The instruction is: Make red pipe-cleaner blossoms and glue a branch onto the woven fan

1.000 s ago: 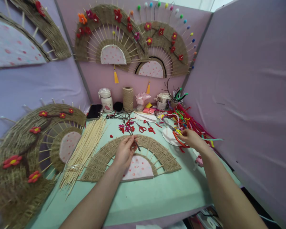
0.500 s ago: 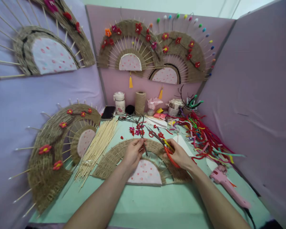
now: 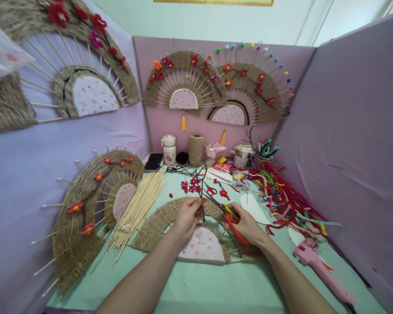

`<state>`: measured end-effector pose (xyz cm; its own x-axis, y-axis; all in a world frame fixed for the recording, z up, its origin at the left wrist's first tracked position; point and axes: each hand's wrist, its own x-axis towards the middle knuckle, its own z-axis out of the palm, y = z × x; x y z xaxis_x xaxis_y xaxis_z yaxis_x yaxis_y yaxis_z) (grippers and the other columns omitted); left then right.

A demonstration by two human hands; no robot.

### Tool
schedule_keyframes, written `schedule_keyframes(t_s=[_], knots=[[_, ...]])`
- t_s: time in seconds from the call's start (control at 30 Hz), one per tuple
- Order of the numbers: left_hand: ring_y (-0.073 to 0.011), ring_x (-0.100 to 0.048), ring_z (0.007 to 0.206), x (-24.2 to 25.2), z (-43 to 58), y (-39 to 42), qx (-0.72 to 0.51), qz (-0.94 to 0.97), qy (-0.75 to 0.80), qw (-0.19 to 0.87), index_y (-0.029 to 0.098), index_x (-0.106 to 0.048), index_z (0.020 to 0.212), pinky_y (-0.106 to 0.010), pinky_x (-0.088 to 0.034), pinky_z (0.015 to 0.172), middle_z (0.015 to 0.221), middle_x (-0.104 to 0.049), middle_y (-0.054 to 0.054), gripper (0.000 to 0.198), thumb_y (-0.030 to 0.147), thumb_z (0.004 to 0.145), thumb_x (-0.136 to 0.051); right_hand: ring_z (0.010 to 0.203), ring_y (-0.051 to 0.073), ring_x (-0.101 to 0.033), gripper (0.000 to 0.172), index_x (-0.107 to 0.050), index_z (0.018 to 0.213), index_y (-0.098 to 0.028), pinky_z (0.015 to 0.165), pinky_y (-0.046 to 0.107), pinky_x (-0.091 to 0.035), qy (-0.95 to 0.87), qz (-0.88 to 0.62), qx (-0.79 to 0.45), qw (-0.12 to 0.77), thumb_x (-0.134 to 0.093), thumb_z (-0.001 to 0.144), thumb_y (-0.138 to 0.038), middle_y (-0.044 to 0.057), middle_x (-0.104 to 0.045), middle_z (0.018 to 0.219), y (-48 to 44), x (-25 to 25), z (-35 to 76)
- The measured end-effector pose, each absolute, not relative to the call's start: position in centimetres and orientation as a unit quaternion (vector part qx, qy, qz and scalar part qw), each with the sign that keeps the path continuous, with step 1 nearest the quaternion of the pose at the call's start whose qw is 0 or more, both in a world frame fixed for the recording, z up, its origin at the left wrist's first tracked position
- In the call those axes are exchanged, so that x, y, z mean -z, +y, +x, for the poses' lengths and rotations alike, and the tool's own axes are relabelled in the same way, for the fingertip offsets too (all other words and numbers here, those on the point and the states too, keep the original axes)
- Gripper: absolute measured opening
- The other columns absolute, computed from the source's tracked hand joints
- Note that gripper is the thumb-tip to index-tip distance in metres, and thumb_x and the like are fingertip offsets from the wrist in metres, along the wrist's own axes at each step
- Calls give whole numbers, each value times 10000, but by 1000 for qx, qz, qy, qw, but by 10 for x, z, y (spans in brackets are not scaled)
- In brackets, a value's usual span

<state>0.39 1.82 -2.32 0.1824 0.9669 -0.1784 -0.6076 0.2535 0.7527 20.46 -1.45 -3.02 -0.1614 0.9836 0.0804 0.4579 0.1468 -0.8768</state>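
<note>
My left hand (image 3: 190, 214) is closed around a dark forked twig (image 3: 201, 185), pinching it between thumb and fingers so it points upward. In my right hand (image 3: 244, 222) is a pair of scissors (image 3: 234, 220) with orange and yellow handles, its blades reaching left toward the twig. Whether the blades touch the twig, I cannot tell. Below both hands lies a woven twine fan (image 3: 157, 224) with a white, pink-spotted half-round centre (image 3: 205, 246). Several red and purple flowers (image 3: 191, 186) rest on the table just beyond the twig.
Thin bamboo sticks (image 3: 139, 203) lie left of the fan. A pink glue gun (image 3: 324, 272) and heaped coloured pipe cleaners (image 3: 284, 200) are at right. Along the back stand a white jar (image 3: 169, 150) and a twine spool (image 3: 195, 150). Finished fans (image 3: 186, 65) hang on the partitions.
The camera view has tilted up and shifted slightly left, so everything appears lower. Both hands keep their grip on the twig and the scissors, with little other visible motion.
</note>
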Motion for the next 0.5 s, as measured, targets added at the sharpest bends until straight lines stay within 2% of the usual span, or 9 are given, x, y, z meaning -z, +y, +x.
schedule_keyframes(t_s=[0.5], knots=[[-79, -561, 597, 27, 1, 22, -553, 270, 336, 712, 106, -733, 768, -178, -435, 565, 655, -656, -28, 473, 431, 477, -913, 759, 178, -558, 294, -560, 905, -216, 678, 277, -440, -664, -568, -332, 355, -656, 632, -265, -23, -630, 819, -15, 35, 206]])
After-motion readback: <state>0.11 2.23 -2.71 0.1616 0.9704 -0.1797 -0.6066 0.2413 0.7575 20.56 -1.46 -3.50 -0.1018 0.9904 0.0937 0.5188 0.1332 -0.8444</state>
